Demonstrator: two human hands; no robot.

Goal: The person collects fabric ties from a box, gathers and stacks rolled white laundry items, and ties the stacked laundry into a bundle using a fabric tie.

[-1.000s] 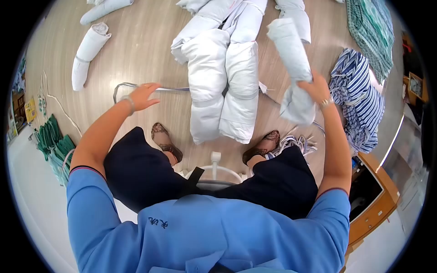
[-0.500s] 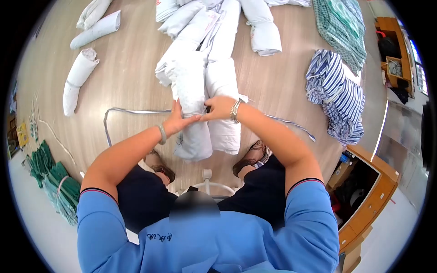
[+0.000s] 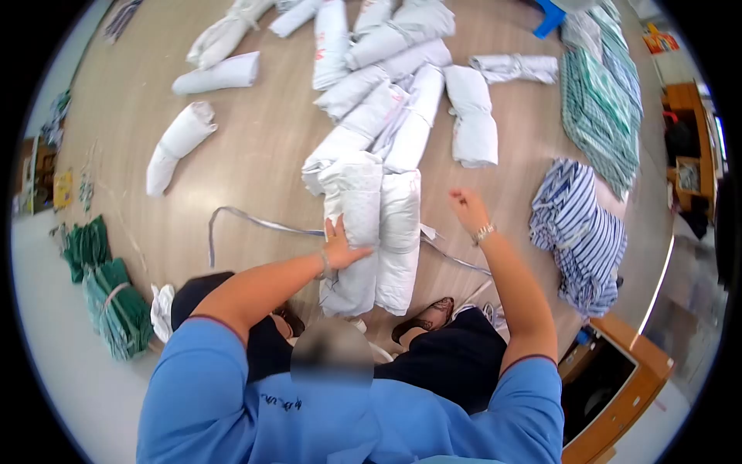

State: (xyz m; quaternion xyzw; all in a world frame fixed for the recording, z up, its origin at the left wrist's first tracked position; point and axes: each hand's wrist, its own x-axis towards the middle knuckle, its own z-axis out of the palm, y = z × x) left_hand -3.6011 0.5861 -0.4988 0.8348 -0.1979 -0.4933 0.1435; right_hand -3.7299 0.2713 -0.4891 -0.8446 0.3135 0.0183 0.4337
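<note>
Two white rolled cloth bundles lie side by side in front of me, the left roll [image 3: 360, 224] and the right roll [image 3: 399, 240]. My left hand [image 3: 342, 249] rests on the left roll, its thumb and fingers spread and open. Raised to the right of both rolls, my right hand [image 3: 468, 209] is closed with curled fingers; what is in them, if anything, cannot be made out. A grey-white cloth strip [image 3: 267, 223] runs beneath the rolls and comes out on either side. A small white tab [image 3: 430, 231] sticks out by the right roll.
Several more white rolls [image 3: 371, 85] lie farther up the table [image 3: 294, 155]. Striped blue-and-white cloth [image 3: 576, 232] and green checked cloth [image 3: 599, 112] are stacked on the right. Green bundles [image 3: 116, 301] stand at lower left, and a wooden cabinet [image 3: 618, 394] at lower right.
My right hand has left the rolls and moved right. My left hand remains on the left roll. The camera view has shifted, bringing more of the far table into sight.
</note>
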